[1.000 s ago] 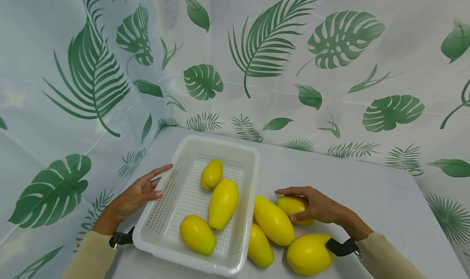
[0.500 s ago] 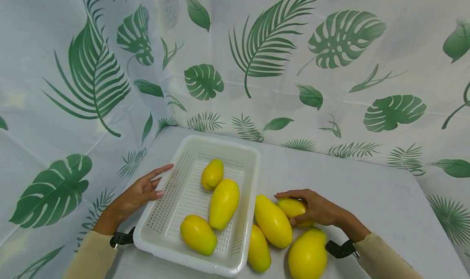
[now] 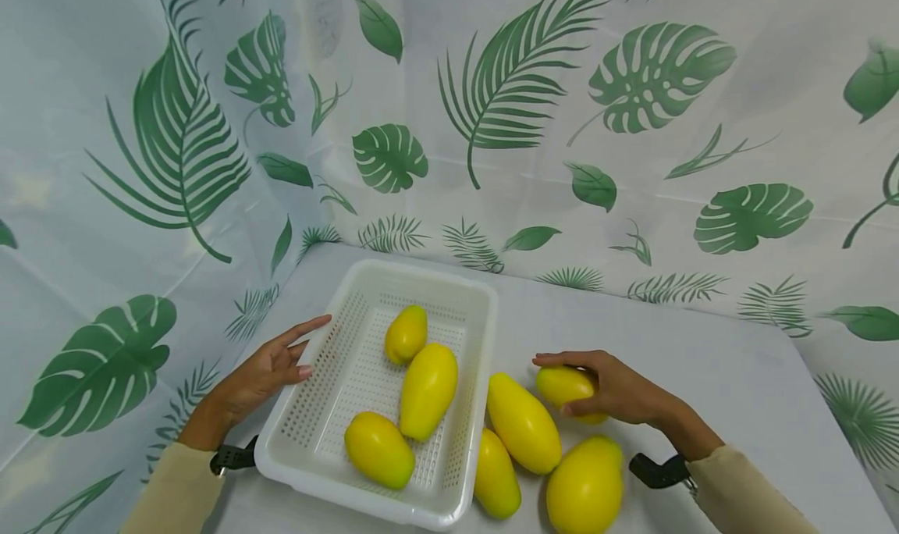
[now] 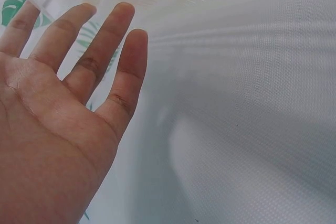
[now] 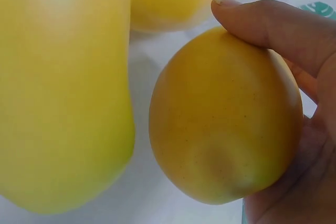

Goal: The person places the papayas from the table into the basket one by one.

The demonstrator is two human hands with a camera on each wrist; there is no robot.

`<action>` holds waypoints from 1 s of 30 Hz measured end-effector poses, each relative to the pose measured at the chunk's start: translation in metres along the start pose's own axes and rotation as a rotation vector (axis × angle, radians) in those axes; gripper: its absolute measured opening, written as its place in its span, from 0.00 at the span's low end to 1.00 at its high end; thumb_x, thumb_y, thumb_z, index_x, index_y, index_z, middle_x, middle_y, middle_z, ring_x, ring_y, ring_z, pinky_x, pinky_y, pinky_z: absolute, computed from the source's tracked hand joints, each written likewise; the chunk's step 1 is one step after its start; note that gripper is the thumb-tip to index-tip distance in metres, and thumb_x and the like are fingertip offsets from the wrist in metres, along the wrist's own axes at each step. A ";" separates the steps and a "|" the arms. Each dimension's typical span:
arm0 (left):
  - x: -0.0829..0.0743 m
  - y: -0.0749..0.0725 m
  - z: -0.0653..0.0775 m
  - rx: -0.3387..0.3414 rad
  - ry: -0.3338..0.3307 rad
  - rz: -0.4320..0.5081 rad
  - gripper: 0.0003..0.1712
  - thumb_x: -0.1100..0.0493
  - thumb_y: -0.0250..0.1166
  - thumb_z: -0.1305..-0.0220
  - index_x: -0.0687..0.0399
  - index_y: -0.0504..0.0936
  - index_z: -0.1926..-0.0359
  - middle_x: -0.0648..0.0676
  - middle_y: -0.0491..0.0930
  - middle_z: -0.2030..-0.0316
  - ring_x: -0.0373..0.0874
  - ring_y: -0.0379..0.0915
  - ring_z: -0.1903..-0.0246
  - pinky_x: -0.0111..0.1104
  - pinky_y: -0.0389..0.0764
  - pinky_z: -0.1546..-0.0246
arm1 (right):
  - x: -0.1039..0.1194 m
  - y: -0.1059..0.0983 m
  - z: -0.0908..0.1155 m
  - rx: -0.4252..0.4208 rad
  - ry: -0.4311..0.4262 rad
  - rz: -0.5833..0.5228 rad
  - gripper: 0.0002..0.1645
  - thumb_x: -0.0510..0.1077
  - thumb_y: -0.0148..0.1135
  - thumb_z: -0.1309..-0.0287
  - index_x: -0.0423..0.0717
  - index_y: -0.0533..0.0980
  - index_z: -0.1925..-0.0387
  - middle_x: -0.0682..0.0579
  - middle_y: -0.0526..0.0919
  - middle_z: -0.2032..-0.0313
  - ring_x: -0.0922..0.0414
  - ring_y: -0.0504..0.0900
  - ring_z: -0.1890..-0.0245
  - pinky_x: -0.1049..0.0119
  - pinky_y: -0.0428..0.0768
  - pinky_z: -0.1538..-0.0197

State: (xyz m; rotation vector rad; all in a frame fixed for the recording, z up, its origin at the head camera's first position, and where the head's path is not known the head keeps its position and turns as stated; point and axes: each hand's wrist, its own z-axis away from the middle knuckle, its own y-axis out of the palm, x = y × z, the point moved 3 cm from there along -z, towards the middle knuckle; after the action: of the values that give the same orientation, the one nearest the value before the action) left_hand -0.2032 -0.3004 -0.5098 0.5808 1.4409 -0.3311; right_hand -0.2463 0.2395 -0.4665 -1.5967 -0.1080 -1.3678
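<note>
A white perforated plastic basket (image 3: 337,500) holds three yellow mangoes: one at the back (image 3: 406,335), a longer mango (image 3: 428,392) in the middle and a front mango (image 3: 380,450). My left hand (image 3: 256,378) is at the basket's left side, fingers extended against the outer wall in the left wrist view, with nothing gripped. Right of the basket, my right hand (image 3: 618,389) grips a small yellow mango (image 5: 220,124), thumb on one side and fingers largely hidden behind it. Close by lie a long mango (image 3: 523,423), a greenish-tipped mango (image 3: 497,475) and a big mango (image 3: 585,483).
Everything stands on a white-covered table (image 3: 730,378). Behind and to the left hangs a white cloth (image 3: 520,198) printed with green leaves. The loose mangoes sit tight against the basket's right side. Dark straps circle both wrists.
My right hand and its mango have shifted slightly right. The big mango near the right wrist has rolled and turned more upright in view. My left hand and the basket stay put.
</note>
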 end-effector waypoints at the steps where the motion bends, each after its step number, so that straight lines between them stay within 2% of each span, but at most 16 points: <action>1: 0.000 0.000 0.000 -0.005 -0.005 -0.001 0.45 0.71 0.52 0.21 0.41 0.45 0.13 0.64 0.64 0.21 0.58 0.80 0.35 0.51 0.88 0.42 | 0.000 0.000 0.000 -0.001 -0.002 0.002 0.42 0.47 0.78 0.39 0.51 0.73 0.25 0.50 0.75 0.25 0.64 0.73 0.27 0.80 0.70 0.32; 3: 0.000 0.000 0.000 -0.012 -0.011 -0.006 0.45 0.71 0.52 0.21 0.41 0.45 0.13 0.65 0.63 0.20 0.58 0.80 0.35 0.51 0.88 0.42 | 0.001 -0.001 0.000 -0.008 -0.003 0.011 0.42 0.47 0.79 0.40 0.51 0.73 0.25 0.50 0.76 0.25 0.65 0.72 0.27 0.81 0.69 0.31; 8: 0.001 0.000 0.001 -0.018 -0.015 -0.009 0.45 0.70 0.53 0.20 0.40 0.46 0.13 0.65 0.62 0.20 0.58 0.80 0.35 0.52 0.88 0.42 | 0.003 -0.004 0.001 -0.028 0.015 0.025 0.42 0.46 0.80 0.41 0.59 0.74 0.26 0.52 0.76 0.25 0.55 0.73 0.24 0.82 0.67 0.31; 14: 0.002 0.000 0.002 -0.026 -0.024 -0.007 0.45 0.69 0.54 0.20 0.39 0.46 0.13 0.63 0.65 0.21 0.58 0.81 0.36 0.52 0.88 0.42 | 0.010 -0.007 0.002 -0.043 0.035 0.009 0.42 0.46 0.81 0.43 0.67 0.75 0.28 0.54 0.76 0.25 0.64 0.72 0.26 0.82 0.69 0.31; 21: 0.000 0.001 0.001 0.007 0.006 -0.003 0.44 0.69 0.53 0.20 0.42 0.45 0.13 0.61 0.68 0.23 0.58 0.80 0.36 0.50 0.88 0.42 | 0.021 -0.011 0.001 -0.049 0.002 0.005 0.42 0.45 0.80 0.42 0.62 0.75 0.27 0.47 0.75 0.25 0.56 0.75 0.27 0.79 0.74 0.33; 27: -0.001 0.002 0.001 0.004 0.000 0.001 0.44 0.69 0.53 0.20 0.42 0.45 0.13 0.60 0.68 0.22 0.58 0.80 0.35 0.50 0.88 0.41 | 0.030 -0.014 0.001 -0.055 -0.004 -0.020 0.42 0.44 0.81 0.43 0.62 0.76 0.28 0.48 0.75 0.25 0.64 0.75 0.29 0.77 0.77 0.34; 30: 0.000 0.001 0.001 -0.007 -0.012 -0.001 0.44 0.69 0.53 0.20 0.41 0.45 0.13 0.61 0.67 0.22 0.58 0.80 0.35 0.51 0.87 0.41 | 0.035 -0.015 0.001 -0.065 -0.019 -0.021 0.42 0.43 0.81 0.44 0.63 0.76 0.28 0.50 0.75 0.25 0.62 0.76 0.29 0.75 0.79 0.35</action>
State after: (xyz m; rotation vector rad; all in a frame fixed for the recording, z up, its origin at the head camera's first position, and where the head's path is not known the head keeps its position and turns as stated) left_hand -0.2018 -0.3004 -0.5098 0.5719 1.4308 -0.3300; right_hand -0.2425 0.2301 -0.4295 -1.6668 -0.0924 -1.3849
